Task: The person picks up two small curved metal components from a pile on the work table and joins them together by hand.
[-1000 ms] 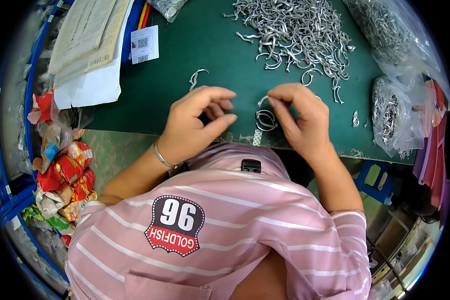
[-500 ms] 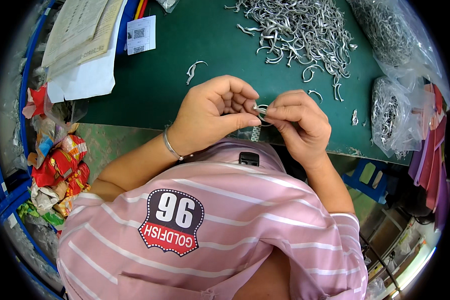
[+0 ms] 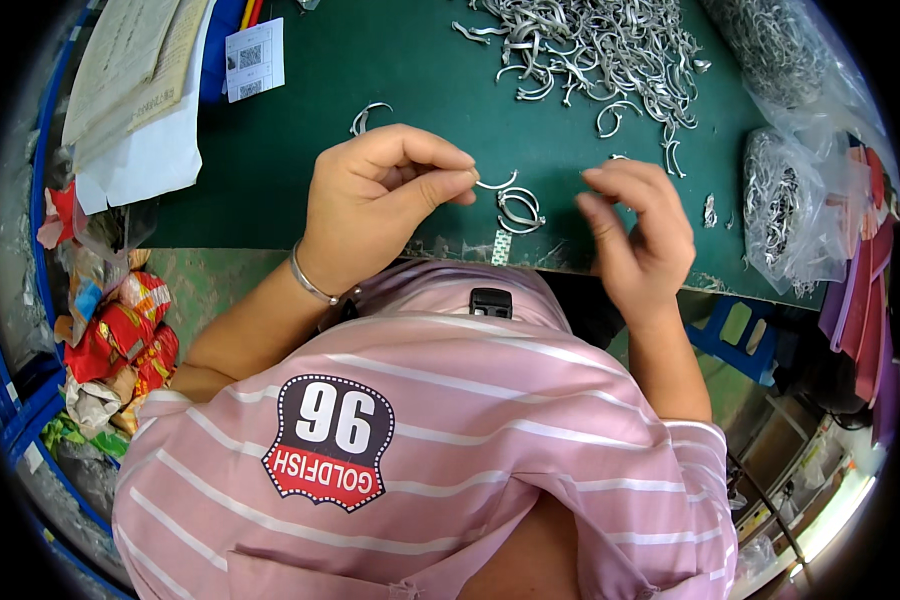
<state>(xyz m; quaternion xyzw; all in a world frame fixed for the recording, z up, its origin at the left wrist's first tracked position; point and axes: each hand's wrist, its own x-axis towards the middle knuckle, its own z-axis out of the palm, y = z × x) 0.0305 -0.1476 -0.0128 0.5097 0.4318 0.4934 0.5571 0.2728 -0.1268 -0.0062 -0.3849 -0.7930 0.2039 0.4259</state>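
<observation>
Between the thumb and fingers of my left hand (image 3: 395, 195) is one end of a thin, curved silver metal piece (image 3: 500, 183). My left hand is closed in a pinch above the near part of the green table. A few more curved metal pieces (image 3: 522, 212) form a loose ring close to the table's near edge, between my hands. To the right of them my right hand (image 3: 645, 235) has its thumb and fingers apart, with nothing visible in them. Beyond my left hand, another curved metal piece (image 3: 367, 118) is partly hidden by it.
A large heap of curved metal pieces (image 3: 610, 50) covers the far part of the table (image 3: 400, 55). Clear plastic bags of metal pieces (image 3: 780, 210) stand at the right. Papers (image 3: 135, 110) lie at the far left, and a blue stool (image 3: 735, 340) is below the table's right side.
My hands have moved apart, the left one leftward and the right one rightward. The ring of metal pieces is out of my fingers, while one curved piece stays in my left hand.
</observation>
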